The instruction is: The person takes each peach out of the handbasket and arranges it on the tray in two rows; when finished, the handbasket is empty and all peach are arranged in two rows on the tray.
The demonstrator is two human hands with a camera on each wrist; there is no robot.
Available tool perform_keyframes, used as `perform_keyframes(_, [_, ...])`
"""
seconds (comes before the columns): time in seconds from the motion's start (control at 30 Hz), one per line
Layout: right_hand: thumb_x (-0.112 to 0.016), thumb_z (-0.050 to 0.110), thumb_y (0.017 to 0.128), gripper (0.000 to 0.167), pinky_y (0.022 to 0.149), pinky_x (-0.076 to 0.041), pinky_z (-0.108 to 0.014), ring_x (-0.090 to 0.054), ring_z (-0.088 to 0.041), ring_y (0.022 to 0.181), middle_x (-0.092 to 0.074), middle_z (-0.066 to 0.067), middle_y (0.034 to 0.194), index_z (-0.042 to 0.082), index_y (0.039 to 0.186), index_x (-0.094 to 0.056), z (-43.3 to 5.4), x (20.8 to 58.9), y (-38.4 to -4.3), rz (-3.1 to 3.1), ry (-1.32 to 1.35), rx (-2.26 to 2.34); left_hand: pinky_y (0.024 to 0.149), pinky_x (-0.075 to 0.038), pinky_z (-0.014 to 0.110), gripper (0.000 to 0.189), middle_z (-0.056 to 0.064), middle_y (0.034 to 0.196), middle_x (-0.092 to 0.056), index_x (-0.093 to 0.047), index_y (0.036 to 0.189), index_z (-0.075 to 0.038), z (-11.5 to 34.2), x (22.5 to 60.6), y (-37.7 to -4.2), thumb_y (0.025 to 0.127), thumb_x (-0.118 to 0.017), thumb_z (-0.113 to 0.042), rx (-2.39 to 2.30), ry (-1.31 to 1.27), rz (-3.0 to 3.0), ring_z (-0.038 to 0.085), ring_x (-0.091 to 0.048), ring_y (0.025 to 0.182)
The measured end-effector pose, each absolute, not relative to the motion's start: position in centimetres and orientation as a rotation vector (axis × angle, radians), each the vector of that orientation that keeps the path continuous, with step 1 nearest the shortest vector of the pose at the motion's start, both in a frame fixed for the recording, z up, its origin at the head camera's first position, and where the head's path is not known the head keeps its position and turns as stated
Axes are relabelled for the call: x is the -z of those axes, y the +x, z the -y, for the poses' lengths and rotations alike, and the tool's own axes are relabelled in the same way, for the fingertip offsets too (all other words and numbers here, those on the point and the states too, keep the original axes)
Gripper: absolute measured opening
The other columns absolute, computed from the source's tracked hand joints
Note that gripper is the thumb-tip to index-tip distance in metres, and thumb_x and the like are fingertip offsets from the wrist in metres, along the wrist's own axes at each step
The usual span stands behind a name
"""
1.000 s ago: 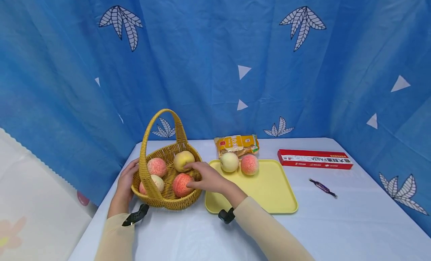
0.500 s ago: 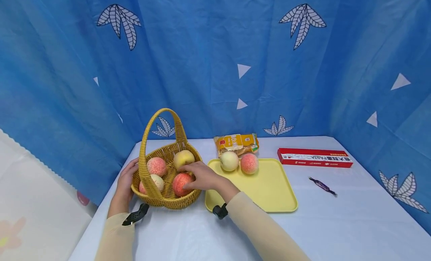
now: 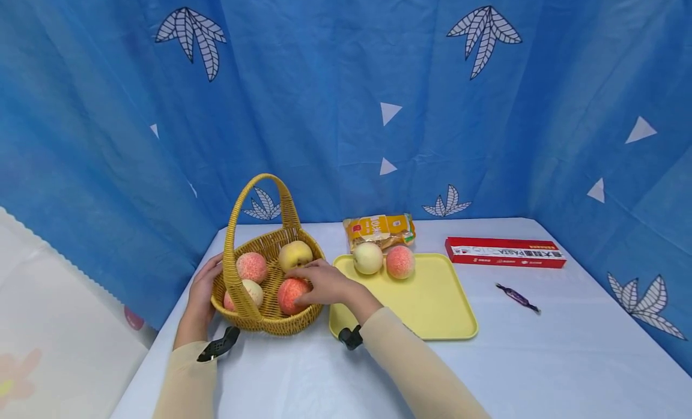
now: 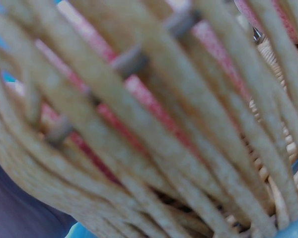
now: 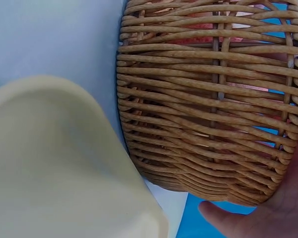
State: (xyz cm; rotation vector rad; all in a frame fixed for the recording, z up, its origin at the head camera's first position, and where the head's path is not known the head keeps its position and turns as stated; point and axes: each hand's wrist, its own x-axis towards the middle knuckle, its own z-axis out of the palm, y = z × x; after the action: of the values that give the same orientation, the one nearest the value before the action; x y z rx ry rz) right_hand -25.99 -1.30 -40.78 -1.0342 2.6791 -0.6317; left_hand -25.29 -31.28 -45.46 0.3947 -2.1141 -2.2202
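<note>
Basket (image 3: 273, 326), left of centre, is best steadied by left hand (image 3: 204, 287) (finger curl unclear) while right hand (image 3: 327, 284), fingers half-curled round red peach (image 3: 289, 295), grips evenly.

Woven basket (image 4: 164, 64), close and blurred, speckled pink-red fruit (image 4: 155, 105) behind its gaps, dark shape (image 4: 20, 203) lower left

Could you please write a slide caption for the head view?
Left hand touching a golden woven basket, right hand over a round red peach inside, a yellow rectangular tray alongside.
</note>
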Motion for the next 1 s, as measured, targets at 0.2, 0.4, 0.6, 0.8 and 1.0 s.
perform_keyframes(0.2, [-0.074,0.038,0.089,0.057,0.103,-0.047,-0.039,-0.041,-0.021,0.137,-0.06,0.006,0.139,0.034,0.142,-0.054,1.3,40.8,-25.8,-2.675,-1.009,0.67,0.115,-0.03,0.029,0.045,-0.009,0.149,-0.042,-0.043,0.15,-0.034,31.3,45.5,-25.2,0.107,-0.039,-0.042,2.224,0.373,2.111,0.007,-0.038,0.136])
perform_keyframes(0.4, [-0.075,0.037,0.088,0.055,0.101,-0.047,-0.037,-0.043,-0.019,0.133,-0.062,0.007,0.132,0.029,0.138,-0.056,1.3,41.3,-26.1,-2.681,-1.035,0.699,0.119,-0.028,0.032,0.044,-0.007,0.152,-0.039,-0.043,0.15,-0.033,31.3,45.6,-25.3,0.107,-0.038,-0.041,2.226,0.374,2.102,0.007,-0.037,0.138])
perform_keyframes(0.6, [-0.076,0.037,0.087,0.055,0.101,-0.046,-0.037,-0.043,-0.018,0.13,-0.063,0.008,0.128,0.029,0.137,-0.056,1.2,41.4,-26.0,-2.691,-1.048,0.724,0.119,-0.028,0.031,0.043,-0.007,0.153,-0.038,-0.044,0.149,-0.033,31.3,45.6,-25.4,0.107,-0.038,-0.039,2.226,0.381,2.097,0.007,-0.037,0.137])
perform_keyframes(0.8, [-0.078,0.038,0.085,0.058,0.102,-0.046,-0.04,-0.042,-0.017,0.134,-0.061,0.01,0.131,0.031,0.137,-0.055,1.2,41.7,-25.7,-2.696,-1.024,0.828,0.115,-0.031,0.027,0.044,-0.009,0.151,-0.041,-0.043,0.15,-0.033,31.3,45.6,-25.3,0.107,-0.038,-0.041,2.226,0.373,2.112,0.006,-0.038,0.135])
perform_keyframes(1.0, [-0.079,0.041,0.084,0.059,0.103,-0.046,-0.04,-0.042,-0.016,0.132,-0.059,0.012,0.135,0.033,0.137,-0.054,0.9,42.3,-25.5,-2.71,-1.033,0.941,0.117,-0.03,0.028,0.045,-0.006,0.155,-0.037,-0.041,0.152,-0.033,31.3,45.6,-25.2,0.107,-0.037,-0.041,2.225,0.362,2.118,0.007,-0.038,0.137])
